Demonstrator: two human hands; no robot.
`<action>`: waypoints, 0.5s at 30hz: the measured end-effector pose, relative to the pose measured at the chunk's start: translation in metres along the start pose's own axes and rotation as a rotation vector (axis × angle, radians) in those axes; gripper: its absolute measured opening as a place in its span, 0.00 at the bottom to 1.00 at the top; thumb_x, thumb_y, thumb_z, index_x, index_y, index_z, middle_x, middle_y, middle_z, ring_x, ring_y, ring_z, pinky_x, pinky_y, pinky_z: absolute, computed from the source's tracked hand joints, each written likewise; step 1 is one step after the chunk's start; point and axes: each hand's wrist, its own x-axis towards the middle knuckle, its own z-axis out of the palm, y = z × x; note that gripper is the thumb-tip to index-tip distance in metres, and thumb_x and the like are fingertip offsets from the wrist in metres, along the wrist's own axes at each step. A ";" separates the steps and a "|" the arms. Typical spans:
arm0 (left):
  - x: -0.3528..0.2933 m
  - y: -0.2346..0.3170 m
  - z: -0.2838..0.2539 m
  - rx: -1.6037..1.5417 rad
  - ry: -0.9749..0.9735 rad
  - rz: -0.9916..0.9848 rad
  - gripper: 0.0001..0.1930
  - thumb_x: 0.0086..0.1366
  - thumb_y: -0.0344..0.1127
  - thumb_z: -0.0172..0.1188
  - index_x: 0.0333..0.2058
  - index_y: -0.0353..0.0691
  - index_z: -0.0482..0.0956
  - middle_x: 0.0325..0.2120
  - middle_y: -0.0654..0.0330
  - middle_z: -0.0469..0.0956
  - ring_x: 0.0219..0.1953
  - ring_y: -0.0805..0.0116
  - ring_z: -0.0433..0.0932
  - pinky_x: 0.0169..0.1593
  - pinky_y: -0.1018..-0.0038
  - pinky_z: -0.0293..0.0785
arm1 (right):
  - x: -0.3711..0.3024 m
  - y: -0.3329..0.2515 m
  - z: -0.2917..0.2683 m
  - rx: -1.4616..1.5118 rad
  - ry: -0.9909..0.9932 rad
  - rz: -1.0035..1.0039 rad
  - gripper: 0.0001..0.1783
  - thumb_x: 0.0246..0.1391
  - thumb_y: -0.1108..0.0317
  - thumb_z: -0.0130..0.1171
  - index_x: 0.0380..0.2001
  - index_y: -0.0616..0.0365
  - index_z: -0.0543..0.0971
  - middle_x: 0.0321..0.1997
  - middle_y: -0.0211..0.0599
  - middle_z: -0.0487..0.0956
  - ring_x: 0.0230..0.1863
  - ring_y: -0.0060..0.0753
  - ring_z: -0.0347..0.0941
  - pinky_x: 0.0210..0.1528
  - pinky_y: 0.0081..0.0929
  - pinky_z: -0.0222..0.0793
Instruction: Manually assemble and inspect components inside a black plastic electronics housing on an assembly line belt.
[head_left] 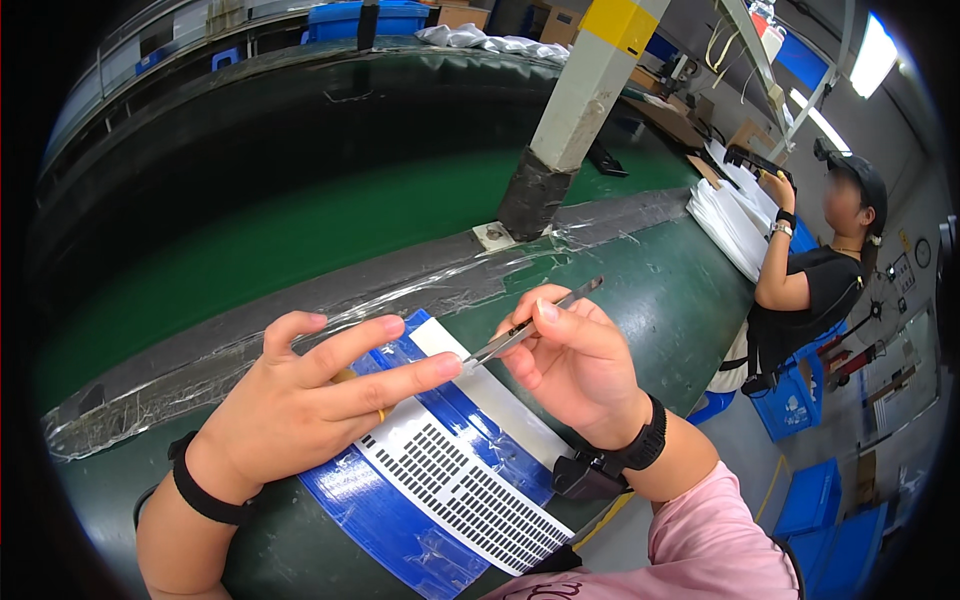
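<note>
My right hand (580, 370) pinches a pair of metal tweezers (586, 289) between thumb and fingers. The tweezers slant down to the left, their tips at the end of my left index finger. Something small and pale seems to be at that fingertip, too small to name. With fingers stretched and spread, my left hand (300, 400) hovers over a blue board (365, 505). On the board lies a white sheet (480, 500) with rows of small black rectangles, partly behind my left hand. A plain whitish strip (505, 402) runs along the board beyond it.
Beyond the green work surface (640, 285) runs a dark taped ledge (390, 275) beside a green conveyor belt (300, 215). A grey post (585, 95) rises from the ledge. At right, a person (815, 285) stands near stacked white sheets (730, 225); blue crates (810, 500) sit on the floor.
</note>
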 end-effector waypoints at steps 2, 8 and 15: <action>0.000 0.000 0.000 -0.002 0.002 0.002 0.12 0.48 0.33 0.59 0.35 0.51 0.77 0.43 0.82 0.70 0.51 0.76 0.61 0.52 0.70 0.48 | 0.000 0.001 0.000 0.020 0.007 0.017 0.08 0.52 0.68 0.48 0.29 0.62 0.73 0.28 0.43 0.76 0.25 0.27 0.70 0.28 0.21 0.66; 0.002 -0.001 -0.003 -0.154 -0.058 -0.012 0.09 0.49 0.33 0.58 0.31 0.47 0.78 0.45 0.79 0.69 0.52 0.72 0.60 0.48 0.66 0.53 | 0.001 0.003 -0.004 0.089 -0.033 0.061 0.08 0.52 0.67 0.49 0.29 0.61 0.73 0.29 0.43 0.76 0.25 0.28 0.70 0.29 0.21 0.66; 0.002 -0.003 -0.006 -0.179 -0.064 0.055 0.05 0.47 0.32 0.56 0.26 0.44 0.77 0.48 0.74 0.67 0.52 0.66 0.59 0.45 0.63 0.55 | 0.001 0.001 -0.003 0.096 -0.043 0.059 0.08 0.51 0.68 0.49 0.28 0.61 0.73 0.29 0.44 0.75 0.25 0.29 0.70 0.27 0.22 0.65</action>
